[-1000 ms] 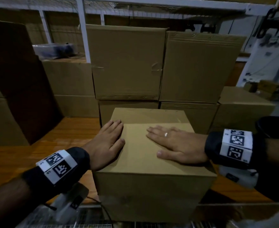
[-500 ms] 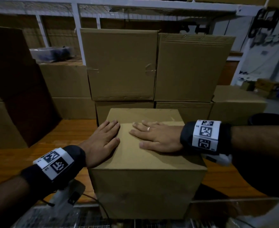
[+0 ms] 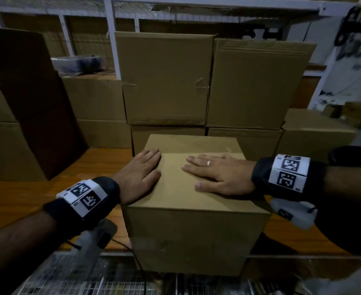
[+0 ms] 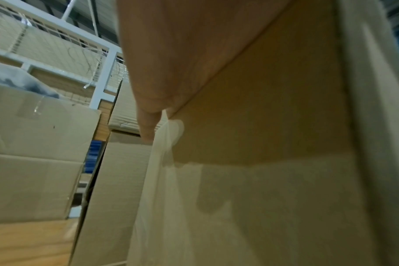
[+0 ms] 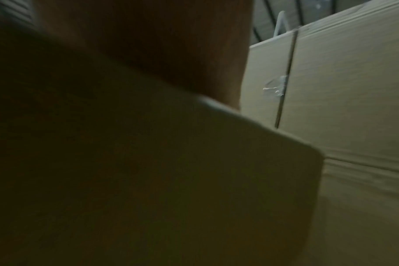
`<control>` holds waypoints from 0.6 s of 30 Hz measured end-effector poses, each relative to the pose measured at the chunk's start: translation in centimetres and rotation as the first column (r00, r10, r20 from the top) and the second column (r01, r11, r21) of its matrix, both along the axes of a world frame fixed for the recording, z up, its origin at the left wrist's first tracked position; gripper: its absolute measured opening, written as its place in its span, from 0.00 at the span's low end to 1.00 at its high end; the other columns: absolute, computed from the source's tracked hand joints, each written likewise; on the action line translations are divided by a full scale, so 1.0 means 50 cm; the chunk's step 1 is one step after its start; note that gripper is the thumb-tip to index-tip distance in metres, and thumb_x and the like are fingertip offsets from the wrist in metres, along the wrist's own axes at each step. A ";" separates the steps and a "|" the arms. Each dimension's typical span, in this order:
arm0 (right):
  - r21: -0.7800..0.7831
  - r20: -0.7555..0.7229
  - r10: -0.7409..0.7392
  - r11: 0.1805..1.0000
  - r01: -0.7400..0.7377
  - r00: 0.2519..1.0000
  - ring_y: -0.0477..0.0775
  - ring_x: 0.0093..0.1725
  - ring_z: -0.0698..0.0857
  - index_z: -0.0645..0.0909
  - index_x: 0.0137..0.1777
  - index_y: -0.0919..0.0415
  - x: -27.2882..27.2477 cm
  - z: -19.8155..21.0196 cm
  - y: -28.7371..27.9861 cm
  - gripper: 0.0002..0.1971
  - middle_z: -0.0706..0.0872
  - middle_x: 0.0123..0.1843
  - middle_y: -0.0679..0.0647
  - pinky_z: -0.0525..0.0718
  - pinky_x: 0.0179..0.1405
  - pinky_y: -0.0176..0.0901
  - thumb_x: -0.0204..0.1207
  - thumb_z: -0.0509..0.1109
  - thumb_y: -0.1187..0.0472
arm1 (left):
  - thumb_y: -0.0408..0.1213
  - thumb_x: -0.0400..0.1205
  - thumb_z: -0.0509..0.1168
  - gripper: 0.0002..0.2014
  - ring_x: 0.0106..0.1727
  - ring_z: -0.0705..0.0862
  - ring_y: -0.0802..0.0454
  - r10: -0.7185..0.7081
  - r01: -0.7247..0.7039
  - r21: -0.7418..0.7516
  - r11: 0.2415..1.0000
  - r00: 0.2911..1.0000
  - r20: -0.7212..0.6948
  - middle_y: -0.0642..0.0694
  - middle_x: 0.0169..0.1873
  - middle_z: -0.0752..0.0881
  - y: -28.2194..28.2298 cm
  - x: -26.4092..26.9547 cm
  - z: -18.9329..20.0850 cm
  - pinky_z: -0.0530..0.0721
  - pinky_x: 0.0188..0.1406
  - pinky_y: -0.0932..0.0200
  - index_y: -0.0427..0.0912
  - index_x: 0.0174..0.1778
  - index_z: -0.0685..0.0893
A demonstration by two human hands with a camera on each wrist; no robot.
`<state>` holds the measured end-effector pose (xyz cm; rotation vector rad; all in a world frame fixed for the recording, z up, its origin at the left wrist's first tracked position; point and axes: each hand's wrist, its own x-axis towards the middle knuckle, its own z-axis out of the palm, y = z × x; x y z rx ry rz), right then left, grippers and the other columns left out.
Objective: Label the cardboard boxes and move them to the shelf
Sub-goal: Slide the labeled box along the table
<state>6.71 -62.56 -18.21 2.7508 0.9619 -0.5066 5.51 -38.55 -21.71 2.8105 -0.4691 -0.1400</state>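
Note:
A plain cardboard box [image 3: 188, 226] stands at the front edge of a wooden shelf board [image 3: 26, 199], its top flaps folded flat. My left hand [image 3: 142, 174] lies flat on the top's left edge, fingers straight. My right hand [image 3: 215, 174], with a ring on one finger, lies flat across the top's right half. In the left wrist view the palm [image 4: 182, 54] presses on the box's top edge [image 4: 262, 108]. The right wrist view is dark, with the box [image 5: 148, 180] close under the wrist. No label shows on the box.
Stacked cardboard boxes [image 3: 164, 77] fill the shelf right behind, with more at left [image 3: 94, 99] and right [image 3: 315, 133]. A dark tall box [image 3: 32, 99] leans at far left. A white metal shelf frame [image 3: 113, 37] runs overhead. Wire mesh [image 3: 86, 277] lies below the board's front edge.
My right hand slid left over the box top, then back a little to the right. The left hand stayed flat on the left edge. The view shifted slightly.

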 end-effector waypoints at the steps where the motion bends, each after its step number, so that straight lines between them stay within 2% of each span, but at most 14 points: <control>1: 0.005 0.004 -0.022 1.000 0.022 1.000 0.48 0.85 0.41 0.38 0.84 0.38 -0.007 0.002 -0.005 0.34 0.36 0.85 0.41 0.48 0.80 0.70 0.81 0.44 0.33 | 0.58 0.83 0.39 0.34 0.83 0.41 0.56 -0.006 0.006 0.009 1.000 1.000 0.004 0.52 0.84 0.44 0.001 0.000 0.000 0.37 0.72 0.67 0.47 0.84 0.45; 3: 0.015 0.000 -0.046 0.999 0.046 0.999 0.49 0.85 0.40 0.38 0.83 0.38 -0.019 0.003 -0.017 0.34 0.36 0.85 0.40 0.48 0.79 0.71 0.80 0.45 0.32 | 0.59 0.78 0.37 0.38 0.84 0.41 0.55 -0.007 0.007 0.023 1.000 1.000 0.009 0.52 0.84 0.44 0.002 -0.004 -0.001 0.38 0.74 0.66 0.46 0.84 0.45; 6: 0.039 -0.037 -0.038 0.998 0.039 0.999 0.45 0.84 0.40 0.40 0.83 0.36 -0.049 0.006 -0.038 0.36 0.36 0.85 0.37 0.48 0.80 0.69 0.78 0.47 0.31 | 0.54 0.88 0.42 0.30 0.84 0.43 0.54 0.012 -0.012 0.016 1.000 1.000 0.027 0.51 0.84 0.46 0.003 -0.006 -0.002 0.40 0.77 0.62 0.47 0.85 0.46; 9: 0.075 -0.075 -0.143 0.986 0.149 0.987 0.44 0.83 0.38 0.40 0.82 0.32 -0.079 0.013 -0.068 0.38 0.36 0.84 0.34 0.46 0.80 0.72 0.74 0.51 0.28 | 0.55 0.87 0.46 0.30 0.84 0.46 0.49 0.065 -0.066 0.034 0.997 0.997 0.029 0.52 0.84 0.50 -0.001 -0.016 0.012 0.46 0.80 0.56 0.49 0.85 0.50; 11: 0.093 -0.085 -0.212 0.971 0.220 0.973 0.45 0.83 0.37 0.38 0.81 0.31 -0.101 0.006 -0.086 0.42 0.35 0.83 0.34 0.45 0.79 0.72 0.69 0.53 0.25 | 0.61 0.83 0.48 0.35 0.84 0.47 0.46 0.054 -0.054 0.026 0.998 0.999 -0.007 0.54 0.84 0.50 -0.006 -0.041 0.023 0.49 0.81 0.52 0.51 0.84 0.51; 14: 0.162 -0.074 -0.265 0.948 0.274 0.961 0.47 0.83 0.34 0.36 0.80 0.30 -0.132 -0.018 -0.104 0.50 0.34 0.83 0.35 0.51 0.79 0.73 0.62 0.60 0.23 | 0.71 0.71 0.57 0.49 0.84 0.41 0.51 -0.025 0.028 0.041 0.999 0.997 -0.073 0.58 0.83 0.44 -0.020 -0.096 0.026 0.48 0.80 0.48 0.55 0.84 0.45; 16: 0.214 -0.015 -0.287 0.935 0.284 0.958 0.49 0.83 0.34 0.36 0.81 0.32 -0.148 -0.037 -0.101 0.54 0.34 0.84 0.37 0.54 0.81 0.68 0.62 0.67 0.26 | 0.72 0.66 0.63 0.57 0.83 0.38 0.52 -0.054 0.057 0.141 0.988 0.998 -0.021 0.58 0.83 0.40 -0.032 -0.117 0.015 0.46 0.80 0.48 0.56 0.84 0.40; 18: 0.258 0.073 -0.308 0.924 0.281 0.948 0.51 0.83 0.36 0.37 0.82 0.36 -0.159 -0.055 -0.087 0.55 0.36 0.85 0.40 0.55 0.82 0.61 0.63 0.71 0.30 | 0.72 0.66 0.65 0.58 0.83 0.39 0.52 -0.053 0.036 0.210 0.977 0.995 0.079 0.57 0.83 0.39 -0.042 -0.121 0.001 0.48 0.81 0.49 0.55 0.83 0.38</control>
